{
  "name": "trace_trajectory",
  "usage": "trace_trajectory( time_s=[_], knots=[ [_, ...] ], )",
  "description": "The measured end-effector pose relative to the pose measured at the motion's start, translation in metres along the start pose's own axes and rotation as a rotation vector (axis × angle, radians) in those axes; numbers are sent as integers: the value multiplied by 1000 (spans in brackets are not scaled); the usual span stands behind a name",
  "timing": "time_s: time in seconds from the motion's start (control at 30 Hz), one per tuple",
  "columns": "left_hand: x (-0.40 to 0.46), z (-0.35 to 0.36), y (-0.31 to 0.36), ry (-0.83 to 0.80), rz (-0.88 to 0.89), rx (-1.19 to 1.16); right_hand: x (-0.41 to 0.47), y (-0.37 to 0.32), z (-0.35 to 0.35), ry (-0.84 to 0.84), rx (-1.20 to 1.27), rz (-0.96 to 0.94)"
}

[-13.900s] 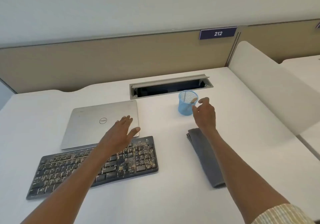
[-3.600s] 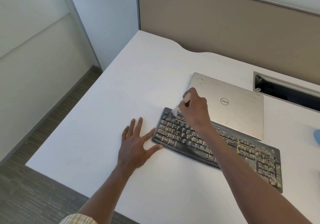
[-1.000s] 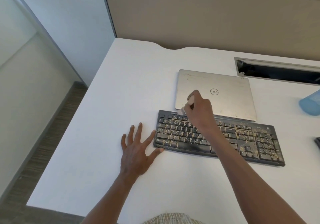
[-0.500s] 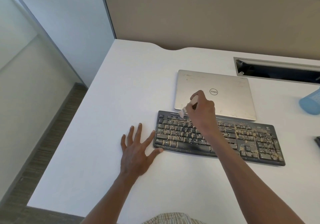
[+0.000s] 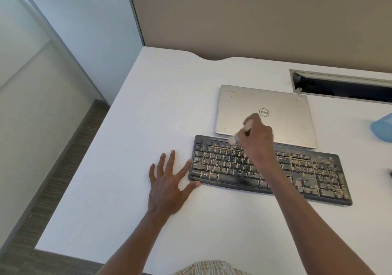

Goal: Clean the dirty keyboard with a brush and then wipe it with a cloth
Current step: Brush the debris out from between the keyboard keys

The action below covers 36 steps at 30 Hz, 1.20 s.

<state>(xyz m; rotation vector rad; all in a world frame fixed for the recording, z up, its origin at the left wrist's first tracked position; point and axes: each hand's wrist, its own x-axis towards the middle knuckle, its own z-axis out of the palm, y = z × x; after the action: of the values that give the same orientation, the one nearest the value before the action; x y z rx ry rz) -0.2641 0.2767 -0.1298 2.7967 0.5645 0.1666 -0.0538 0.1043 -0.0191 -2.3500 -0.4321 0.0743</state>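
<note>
The closed silver laptop (image 5: 265, 115) carries a round badge on its lid that reads "DELL", seen upside down from this side. The black keyboard (image 5: 269, 168) has a small pale logo at its far right corner and another small mark just left of it, both too small to read. Its key legends are blurred and partly covered by crumbs.
</note>
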Motion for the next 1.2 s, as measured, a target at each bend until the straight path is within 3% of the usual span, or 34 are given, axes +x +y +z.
trace_trajectory(
  time_s=[0.13, 1.2],
  knots=[
    [2, -1, 1, 7, 3, -5, 4, 2, -9, 99, 38, -2],
    [0, -2, 2, 5, -3, 9, 0, -2, 0, 75, -19, -36]
  ],
)
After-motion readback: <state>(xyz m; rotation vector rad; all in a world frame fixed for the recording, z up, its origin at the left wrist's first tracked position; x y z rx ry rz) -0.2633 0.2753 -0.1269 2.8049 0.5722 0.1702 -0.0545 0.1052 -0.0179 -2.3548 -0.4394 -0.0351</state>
